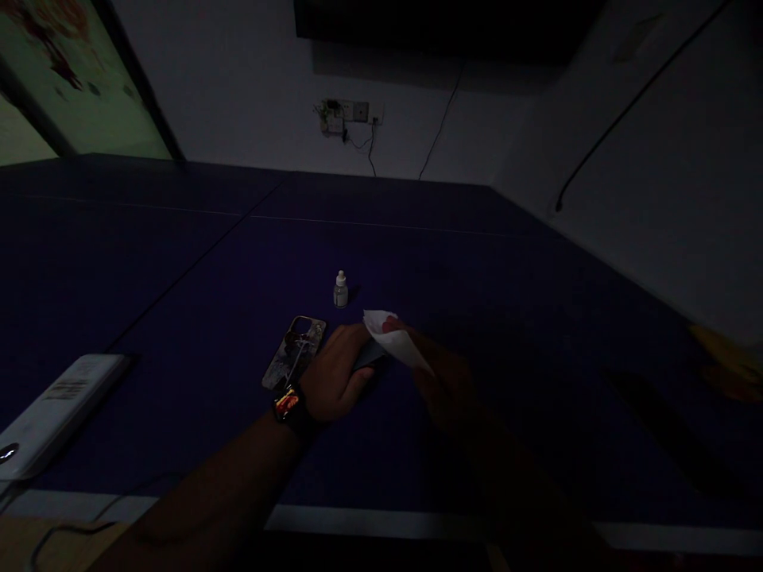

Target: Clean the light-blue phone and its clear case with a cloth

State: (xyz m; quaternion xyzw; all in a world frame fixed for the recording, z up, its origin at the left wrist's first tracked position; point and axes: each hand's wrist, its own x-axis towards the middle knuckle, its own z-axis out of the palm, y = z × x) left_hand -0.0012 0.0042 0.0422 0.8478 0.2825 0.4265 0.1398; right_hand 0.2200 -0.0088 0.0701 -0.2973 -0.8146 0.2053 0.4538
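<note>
My left hand point(338, 373), with a smartwatch point(288, 403) on its wrist, is closed around the edge of a dark, flat, smooth phone point(370, 355), mostly hidden by my hands. Pinched in my right hand point(444, 373) is a white wipe or tissue point(399, 343), held over the right side of the phone. Deep shadow covers most of my right fingers. Just left of my left hand lies a patterned phone case point(295, 353) with a camera cutout. Beyond both hands a small dropper bottle point(340, 292) with a white cap stands upright.
On the dark blue table point(238, 270), a white box-shaped device point(63, 409) sits at the left, with a cable point(65, 528) near the front edge. Wall sockets point(351, 113) with plugs are behind the table, below a dark screen point(447, 28). Something yellow point(727, 353) lies far right.
</note>
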